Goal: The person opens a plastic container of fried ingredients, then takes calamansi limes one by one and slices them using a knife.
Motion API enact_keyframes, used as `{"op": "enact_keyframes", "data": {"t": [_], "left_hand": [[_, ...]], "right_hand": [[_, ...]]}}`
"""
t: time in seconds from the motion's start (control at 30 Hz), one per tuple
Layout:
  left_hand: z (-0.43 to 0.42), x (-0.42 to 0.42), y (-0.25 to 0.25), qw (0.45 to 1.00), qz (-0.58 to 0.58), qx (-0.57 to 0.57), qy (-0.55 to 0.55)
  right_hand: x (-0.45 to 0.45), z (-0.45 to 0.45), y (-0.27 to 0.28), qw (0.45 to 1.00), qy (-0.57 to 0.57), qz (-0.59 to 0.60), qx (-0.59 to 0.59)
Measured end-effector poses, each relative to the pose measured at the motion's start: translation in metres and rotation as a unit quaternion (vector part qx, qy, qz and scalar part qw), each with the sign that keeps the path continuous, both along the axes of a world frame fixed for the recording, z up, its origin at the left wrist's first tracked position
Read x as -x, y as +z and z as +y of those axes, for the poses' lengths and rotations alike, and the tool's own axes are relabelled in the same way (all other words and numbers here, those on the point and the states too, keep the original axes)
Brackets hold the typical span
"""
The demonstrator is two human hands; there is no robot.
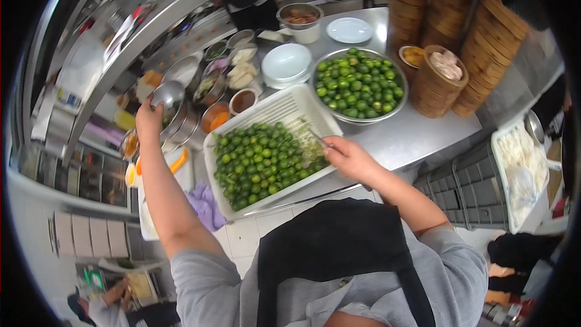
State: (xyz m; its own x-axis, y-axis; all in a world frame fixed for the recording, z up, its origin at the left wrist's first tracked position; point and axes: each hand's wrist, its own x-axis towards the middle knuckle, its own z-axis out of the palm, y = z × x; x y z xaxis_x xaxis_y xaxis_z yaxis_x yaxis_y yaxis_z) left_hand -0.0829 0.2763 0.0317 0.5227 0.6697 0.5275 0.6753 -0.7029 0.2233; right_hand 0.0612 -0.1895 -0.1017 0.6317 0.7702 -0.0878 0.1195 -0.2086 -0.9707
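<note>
My left hand [150,120] is closed on the rim of a round metal bowl [170,95], held tilted above the containers at the left. My right hand [350,158] grips a thin-bladed knife [314,132], its blade pointing over the right end of a white plastic crate [330,120]. Many small green limes [257,160] fill most of that crate. Pale green scraps [310,145] lie at the end near the knife. Just behind the crate, a large metal bowl [404,88] is heaped with more green limes [360,82].
White plates [287,62] and small bowls of ingredients stand behind the crate. Stacked bamboo steamers [439,94] rise at the right. A purple cloth [207,206] lies by the crate's left corner. A co-worker [115,306] is at the lower left.
</note>
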Motion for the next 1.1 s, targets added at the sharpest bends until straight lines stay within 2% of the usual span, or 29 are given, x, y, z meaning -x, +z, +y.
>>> {"op": "enact_keyframes", "data": {"t": [0.07,0.13,0.2,0.27,0.33,0.43,0.5,0.63,0.73,0.77,0.83,0.93,0.97,1.03,1.1], "left_hand": [[-0.065,-0.031,0.018,0.989,-0.052,0.012,-0.135],[-0.144,-0.07,0.024,0.952,-0.064,0.078,-0.288],[-0.218,-0.105,0.015,0.901,0.001,0.111,-0.418],[-0.273,-0.14,-0.005,0.841,0.081,0.093,-0.526],[-0.327,-0.167,-0.022,0.818,0.139,0.132,-0.542],[-0.37,-0.206,-0.047,0.811,0.184,0.08,-0.55],[-0.388,-0.22,-0.053,0.823,0.291,0.009,-0.488],[-0.404,-0.238,-0.061,0.82,0.359,-0.004,-0.445],[-0.416,-0.238,-0.06,0.839,0.378,-0.014,-0.391],[-0.415,-0.24,-0.068,0.842,0.373,-0.028,-0.388],[-0.415,-0.241,-0.077,0.846,0.367,-0.041,-0.384],[-0.413,-0.235,-0.078,0.853,0.337,-0.077,-0.391],[-0.41,-0.232,-0.072,0.86,0.309,-0.051,-0.402],[-0.401,-0.224,-0.063,0.867,0.279,-0.026,-0.412],[-0.388,-0.214,-0.055,0.877,0.147,0.067,-0.452]], "right_hand": [[0.001,0.002,-0.006,0.992,0.012,-0.119,-0.041],[0.004,0.003,0.001,0.988,0.01,-0.156,-0.019],[0.006,0.004,0.003,0.981,0.015,-0.194,0.003],[0.009,0.005,0.004,0.97,0.019,-0.242,0.008],[0.01,0.003,0.009,0.968,0.025,-0.247,0.028],[0.009,-0.002,0.012,0.975,0.035,-0.22,0.005],[0.009,-0.004,0.013,0.978,0.034,-0.206,0.0],[0.005,-0.004,0.003,0.983,0.049,-0.176,-0.022],[0.002,-0.007,0.005,0.985,0.063,-0.161,-0.025],[0.002,-0.007,0.002,0.985,0.061,-0.16,-0.026],[0.004,-0.004,-0.006,0.972,0.027,-0.192,-0.133],[0.003,0.0,-0.008,0.971,0.027,-0.19,-0.142],[0.003,-0.001,-0.006,0.971,0.028,-0.191,-0.142],[0.002,-0.006,0.0,0.982,0.073,-0.174,-0.022],[0.003,-0.007,0.002,0.982,0.062,-0.176,-0.036]]}}
